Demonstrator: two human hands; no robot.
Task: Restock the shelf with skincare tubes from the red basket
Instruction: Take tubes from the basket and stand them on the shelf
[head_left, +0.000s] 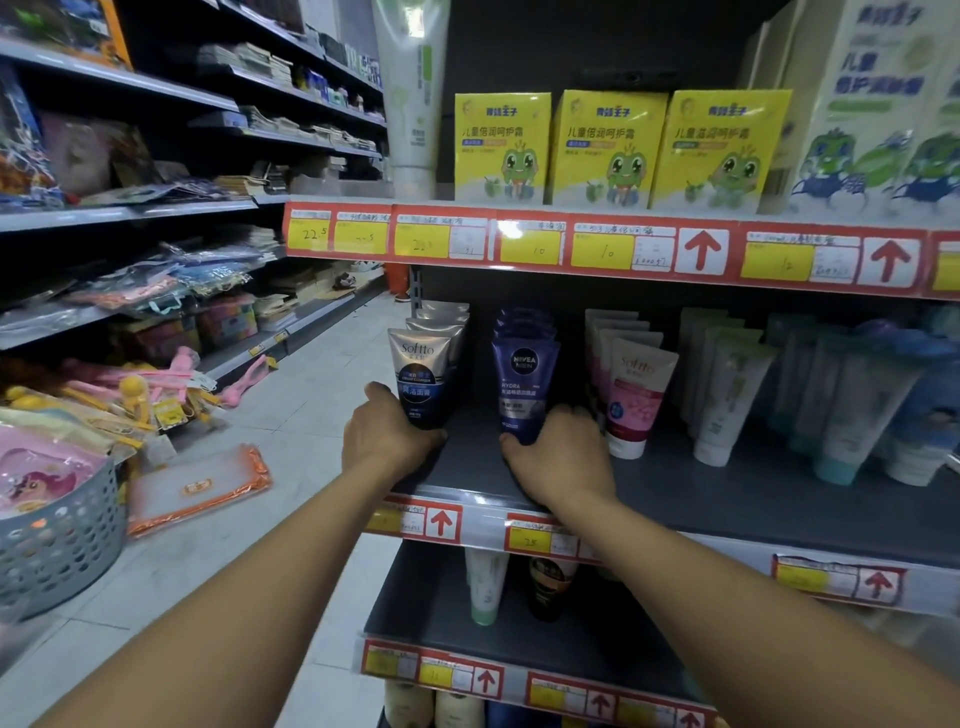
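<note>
Softto tube: standing left of the Nivea tube on the shelf.
Left hand: I am gripping the Softto base.
Right hand: I am gripping the Nivea base.
Technique: I am keeping labels forward and rows straight.

Above my eye level three yellow frog-print boxes stand side by side. To my left a grey perforated basket sits near an orange-edged pouch on the pale tiled floor.
</note>
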